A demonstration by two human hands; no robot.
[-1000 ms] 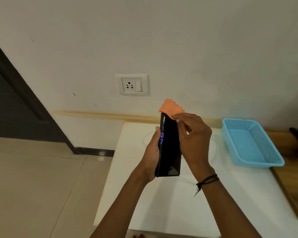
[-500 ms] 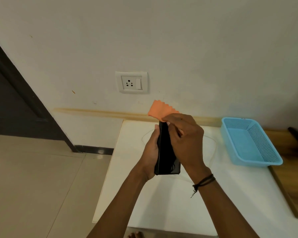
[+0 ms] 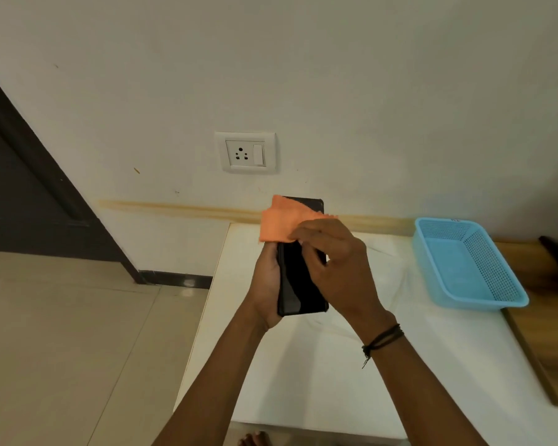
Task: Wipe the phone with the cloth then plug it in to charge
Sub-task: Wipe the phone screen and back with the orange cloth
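The black phone (image 3: 298,284) is held upright above the white counter (image 3: 319,375), its dark glossy screen unlit and its long edge clasped from the left. The orange cloth (image 3: 279,222), zigzag-edged, is pressed over the phone's upper part, covering most of the top; only the top right corner is left showing.

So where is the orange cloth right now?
In the head view, the orange cloth sits at centre frame, pressed by the right hand against the upper part of the black phone, below the white wall socket.
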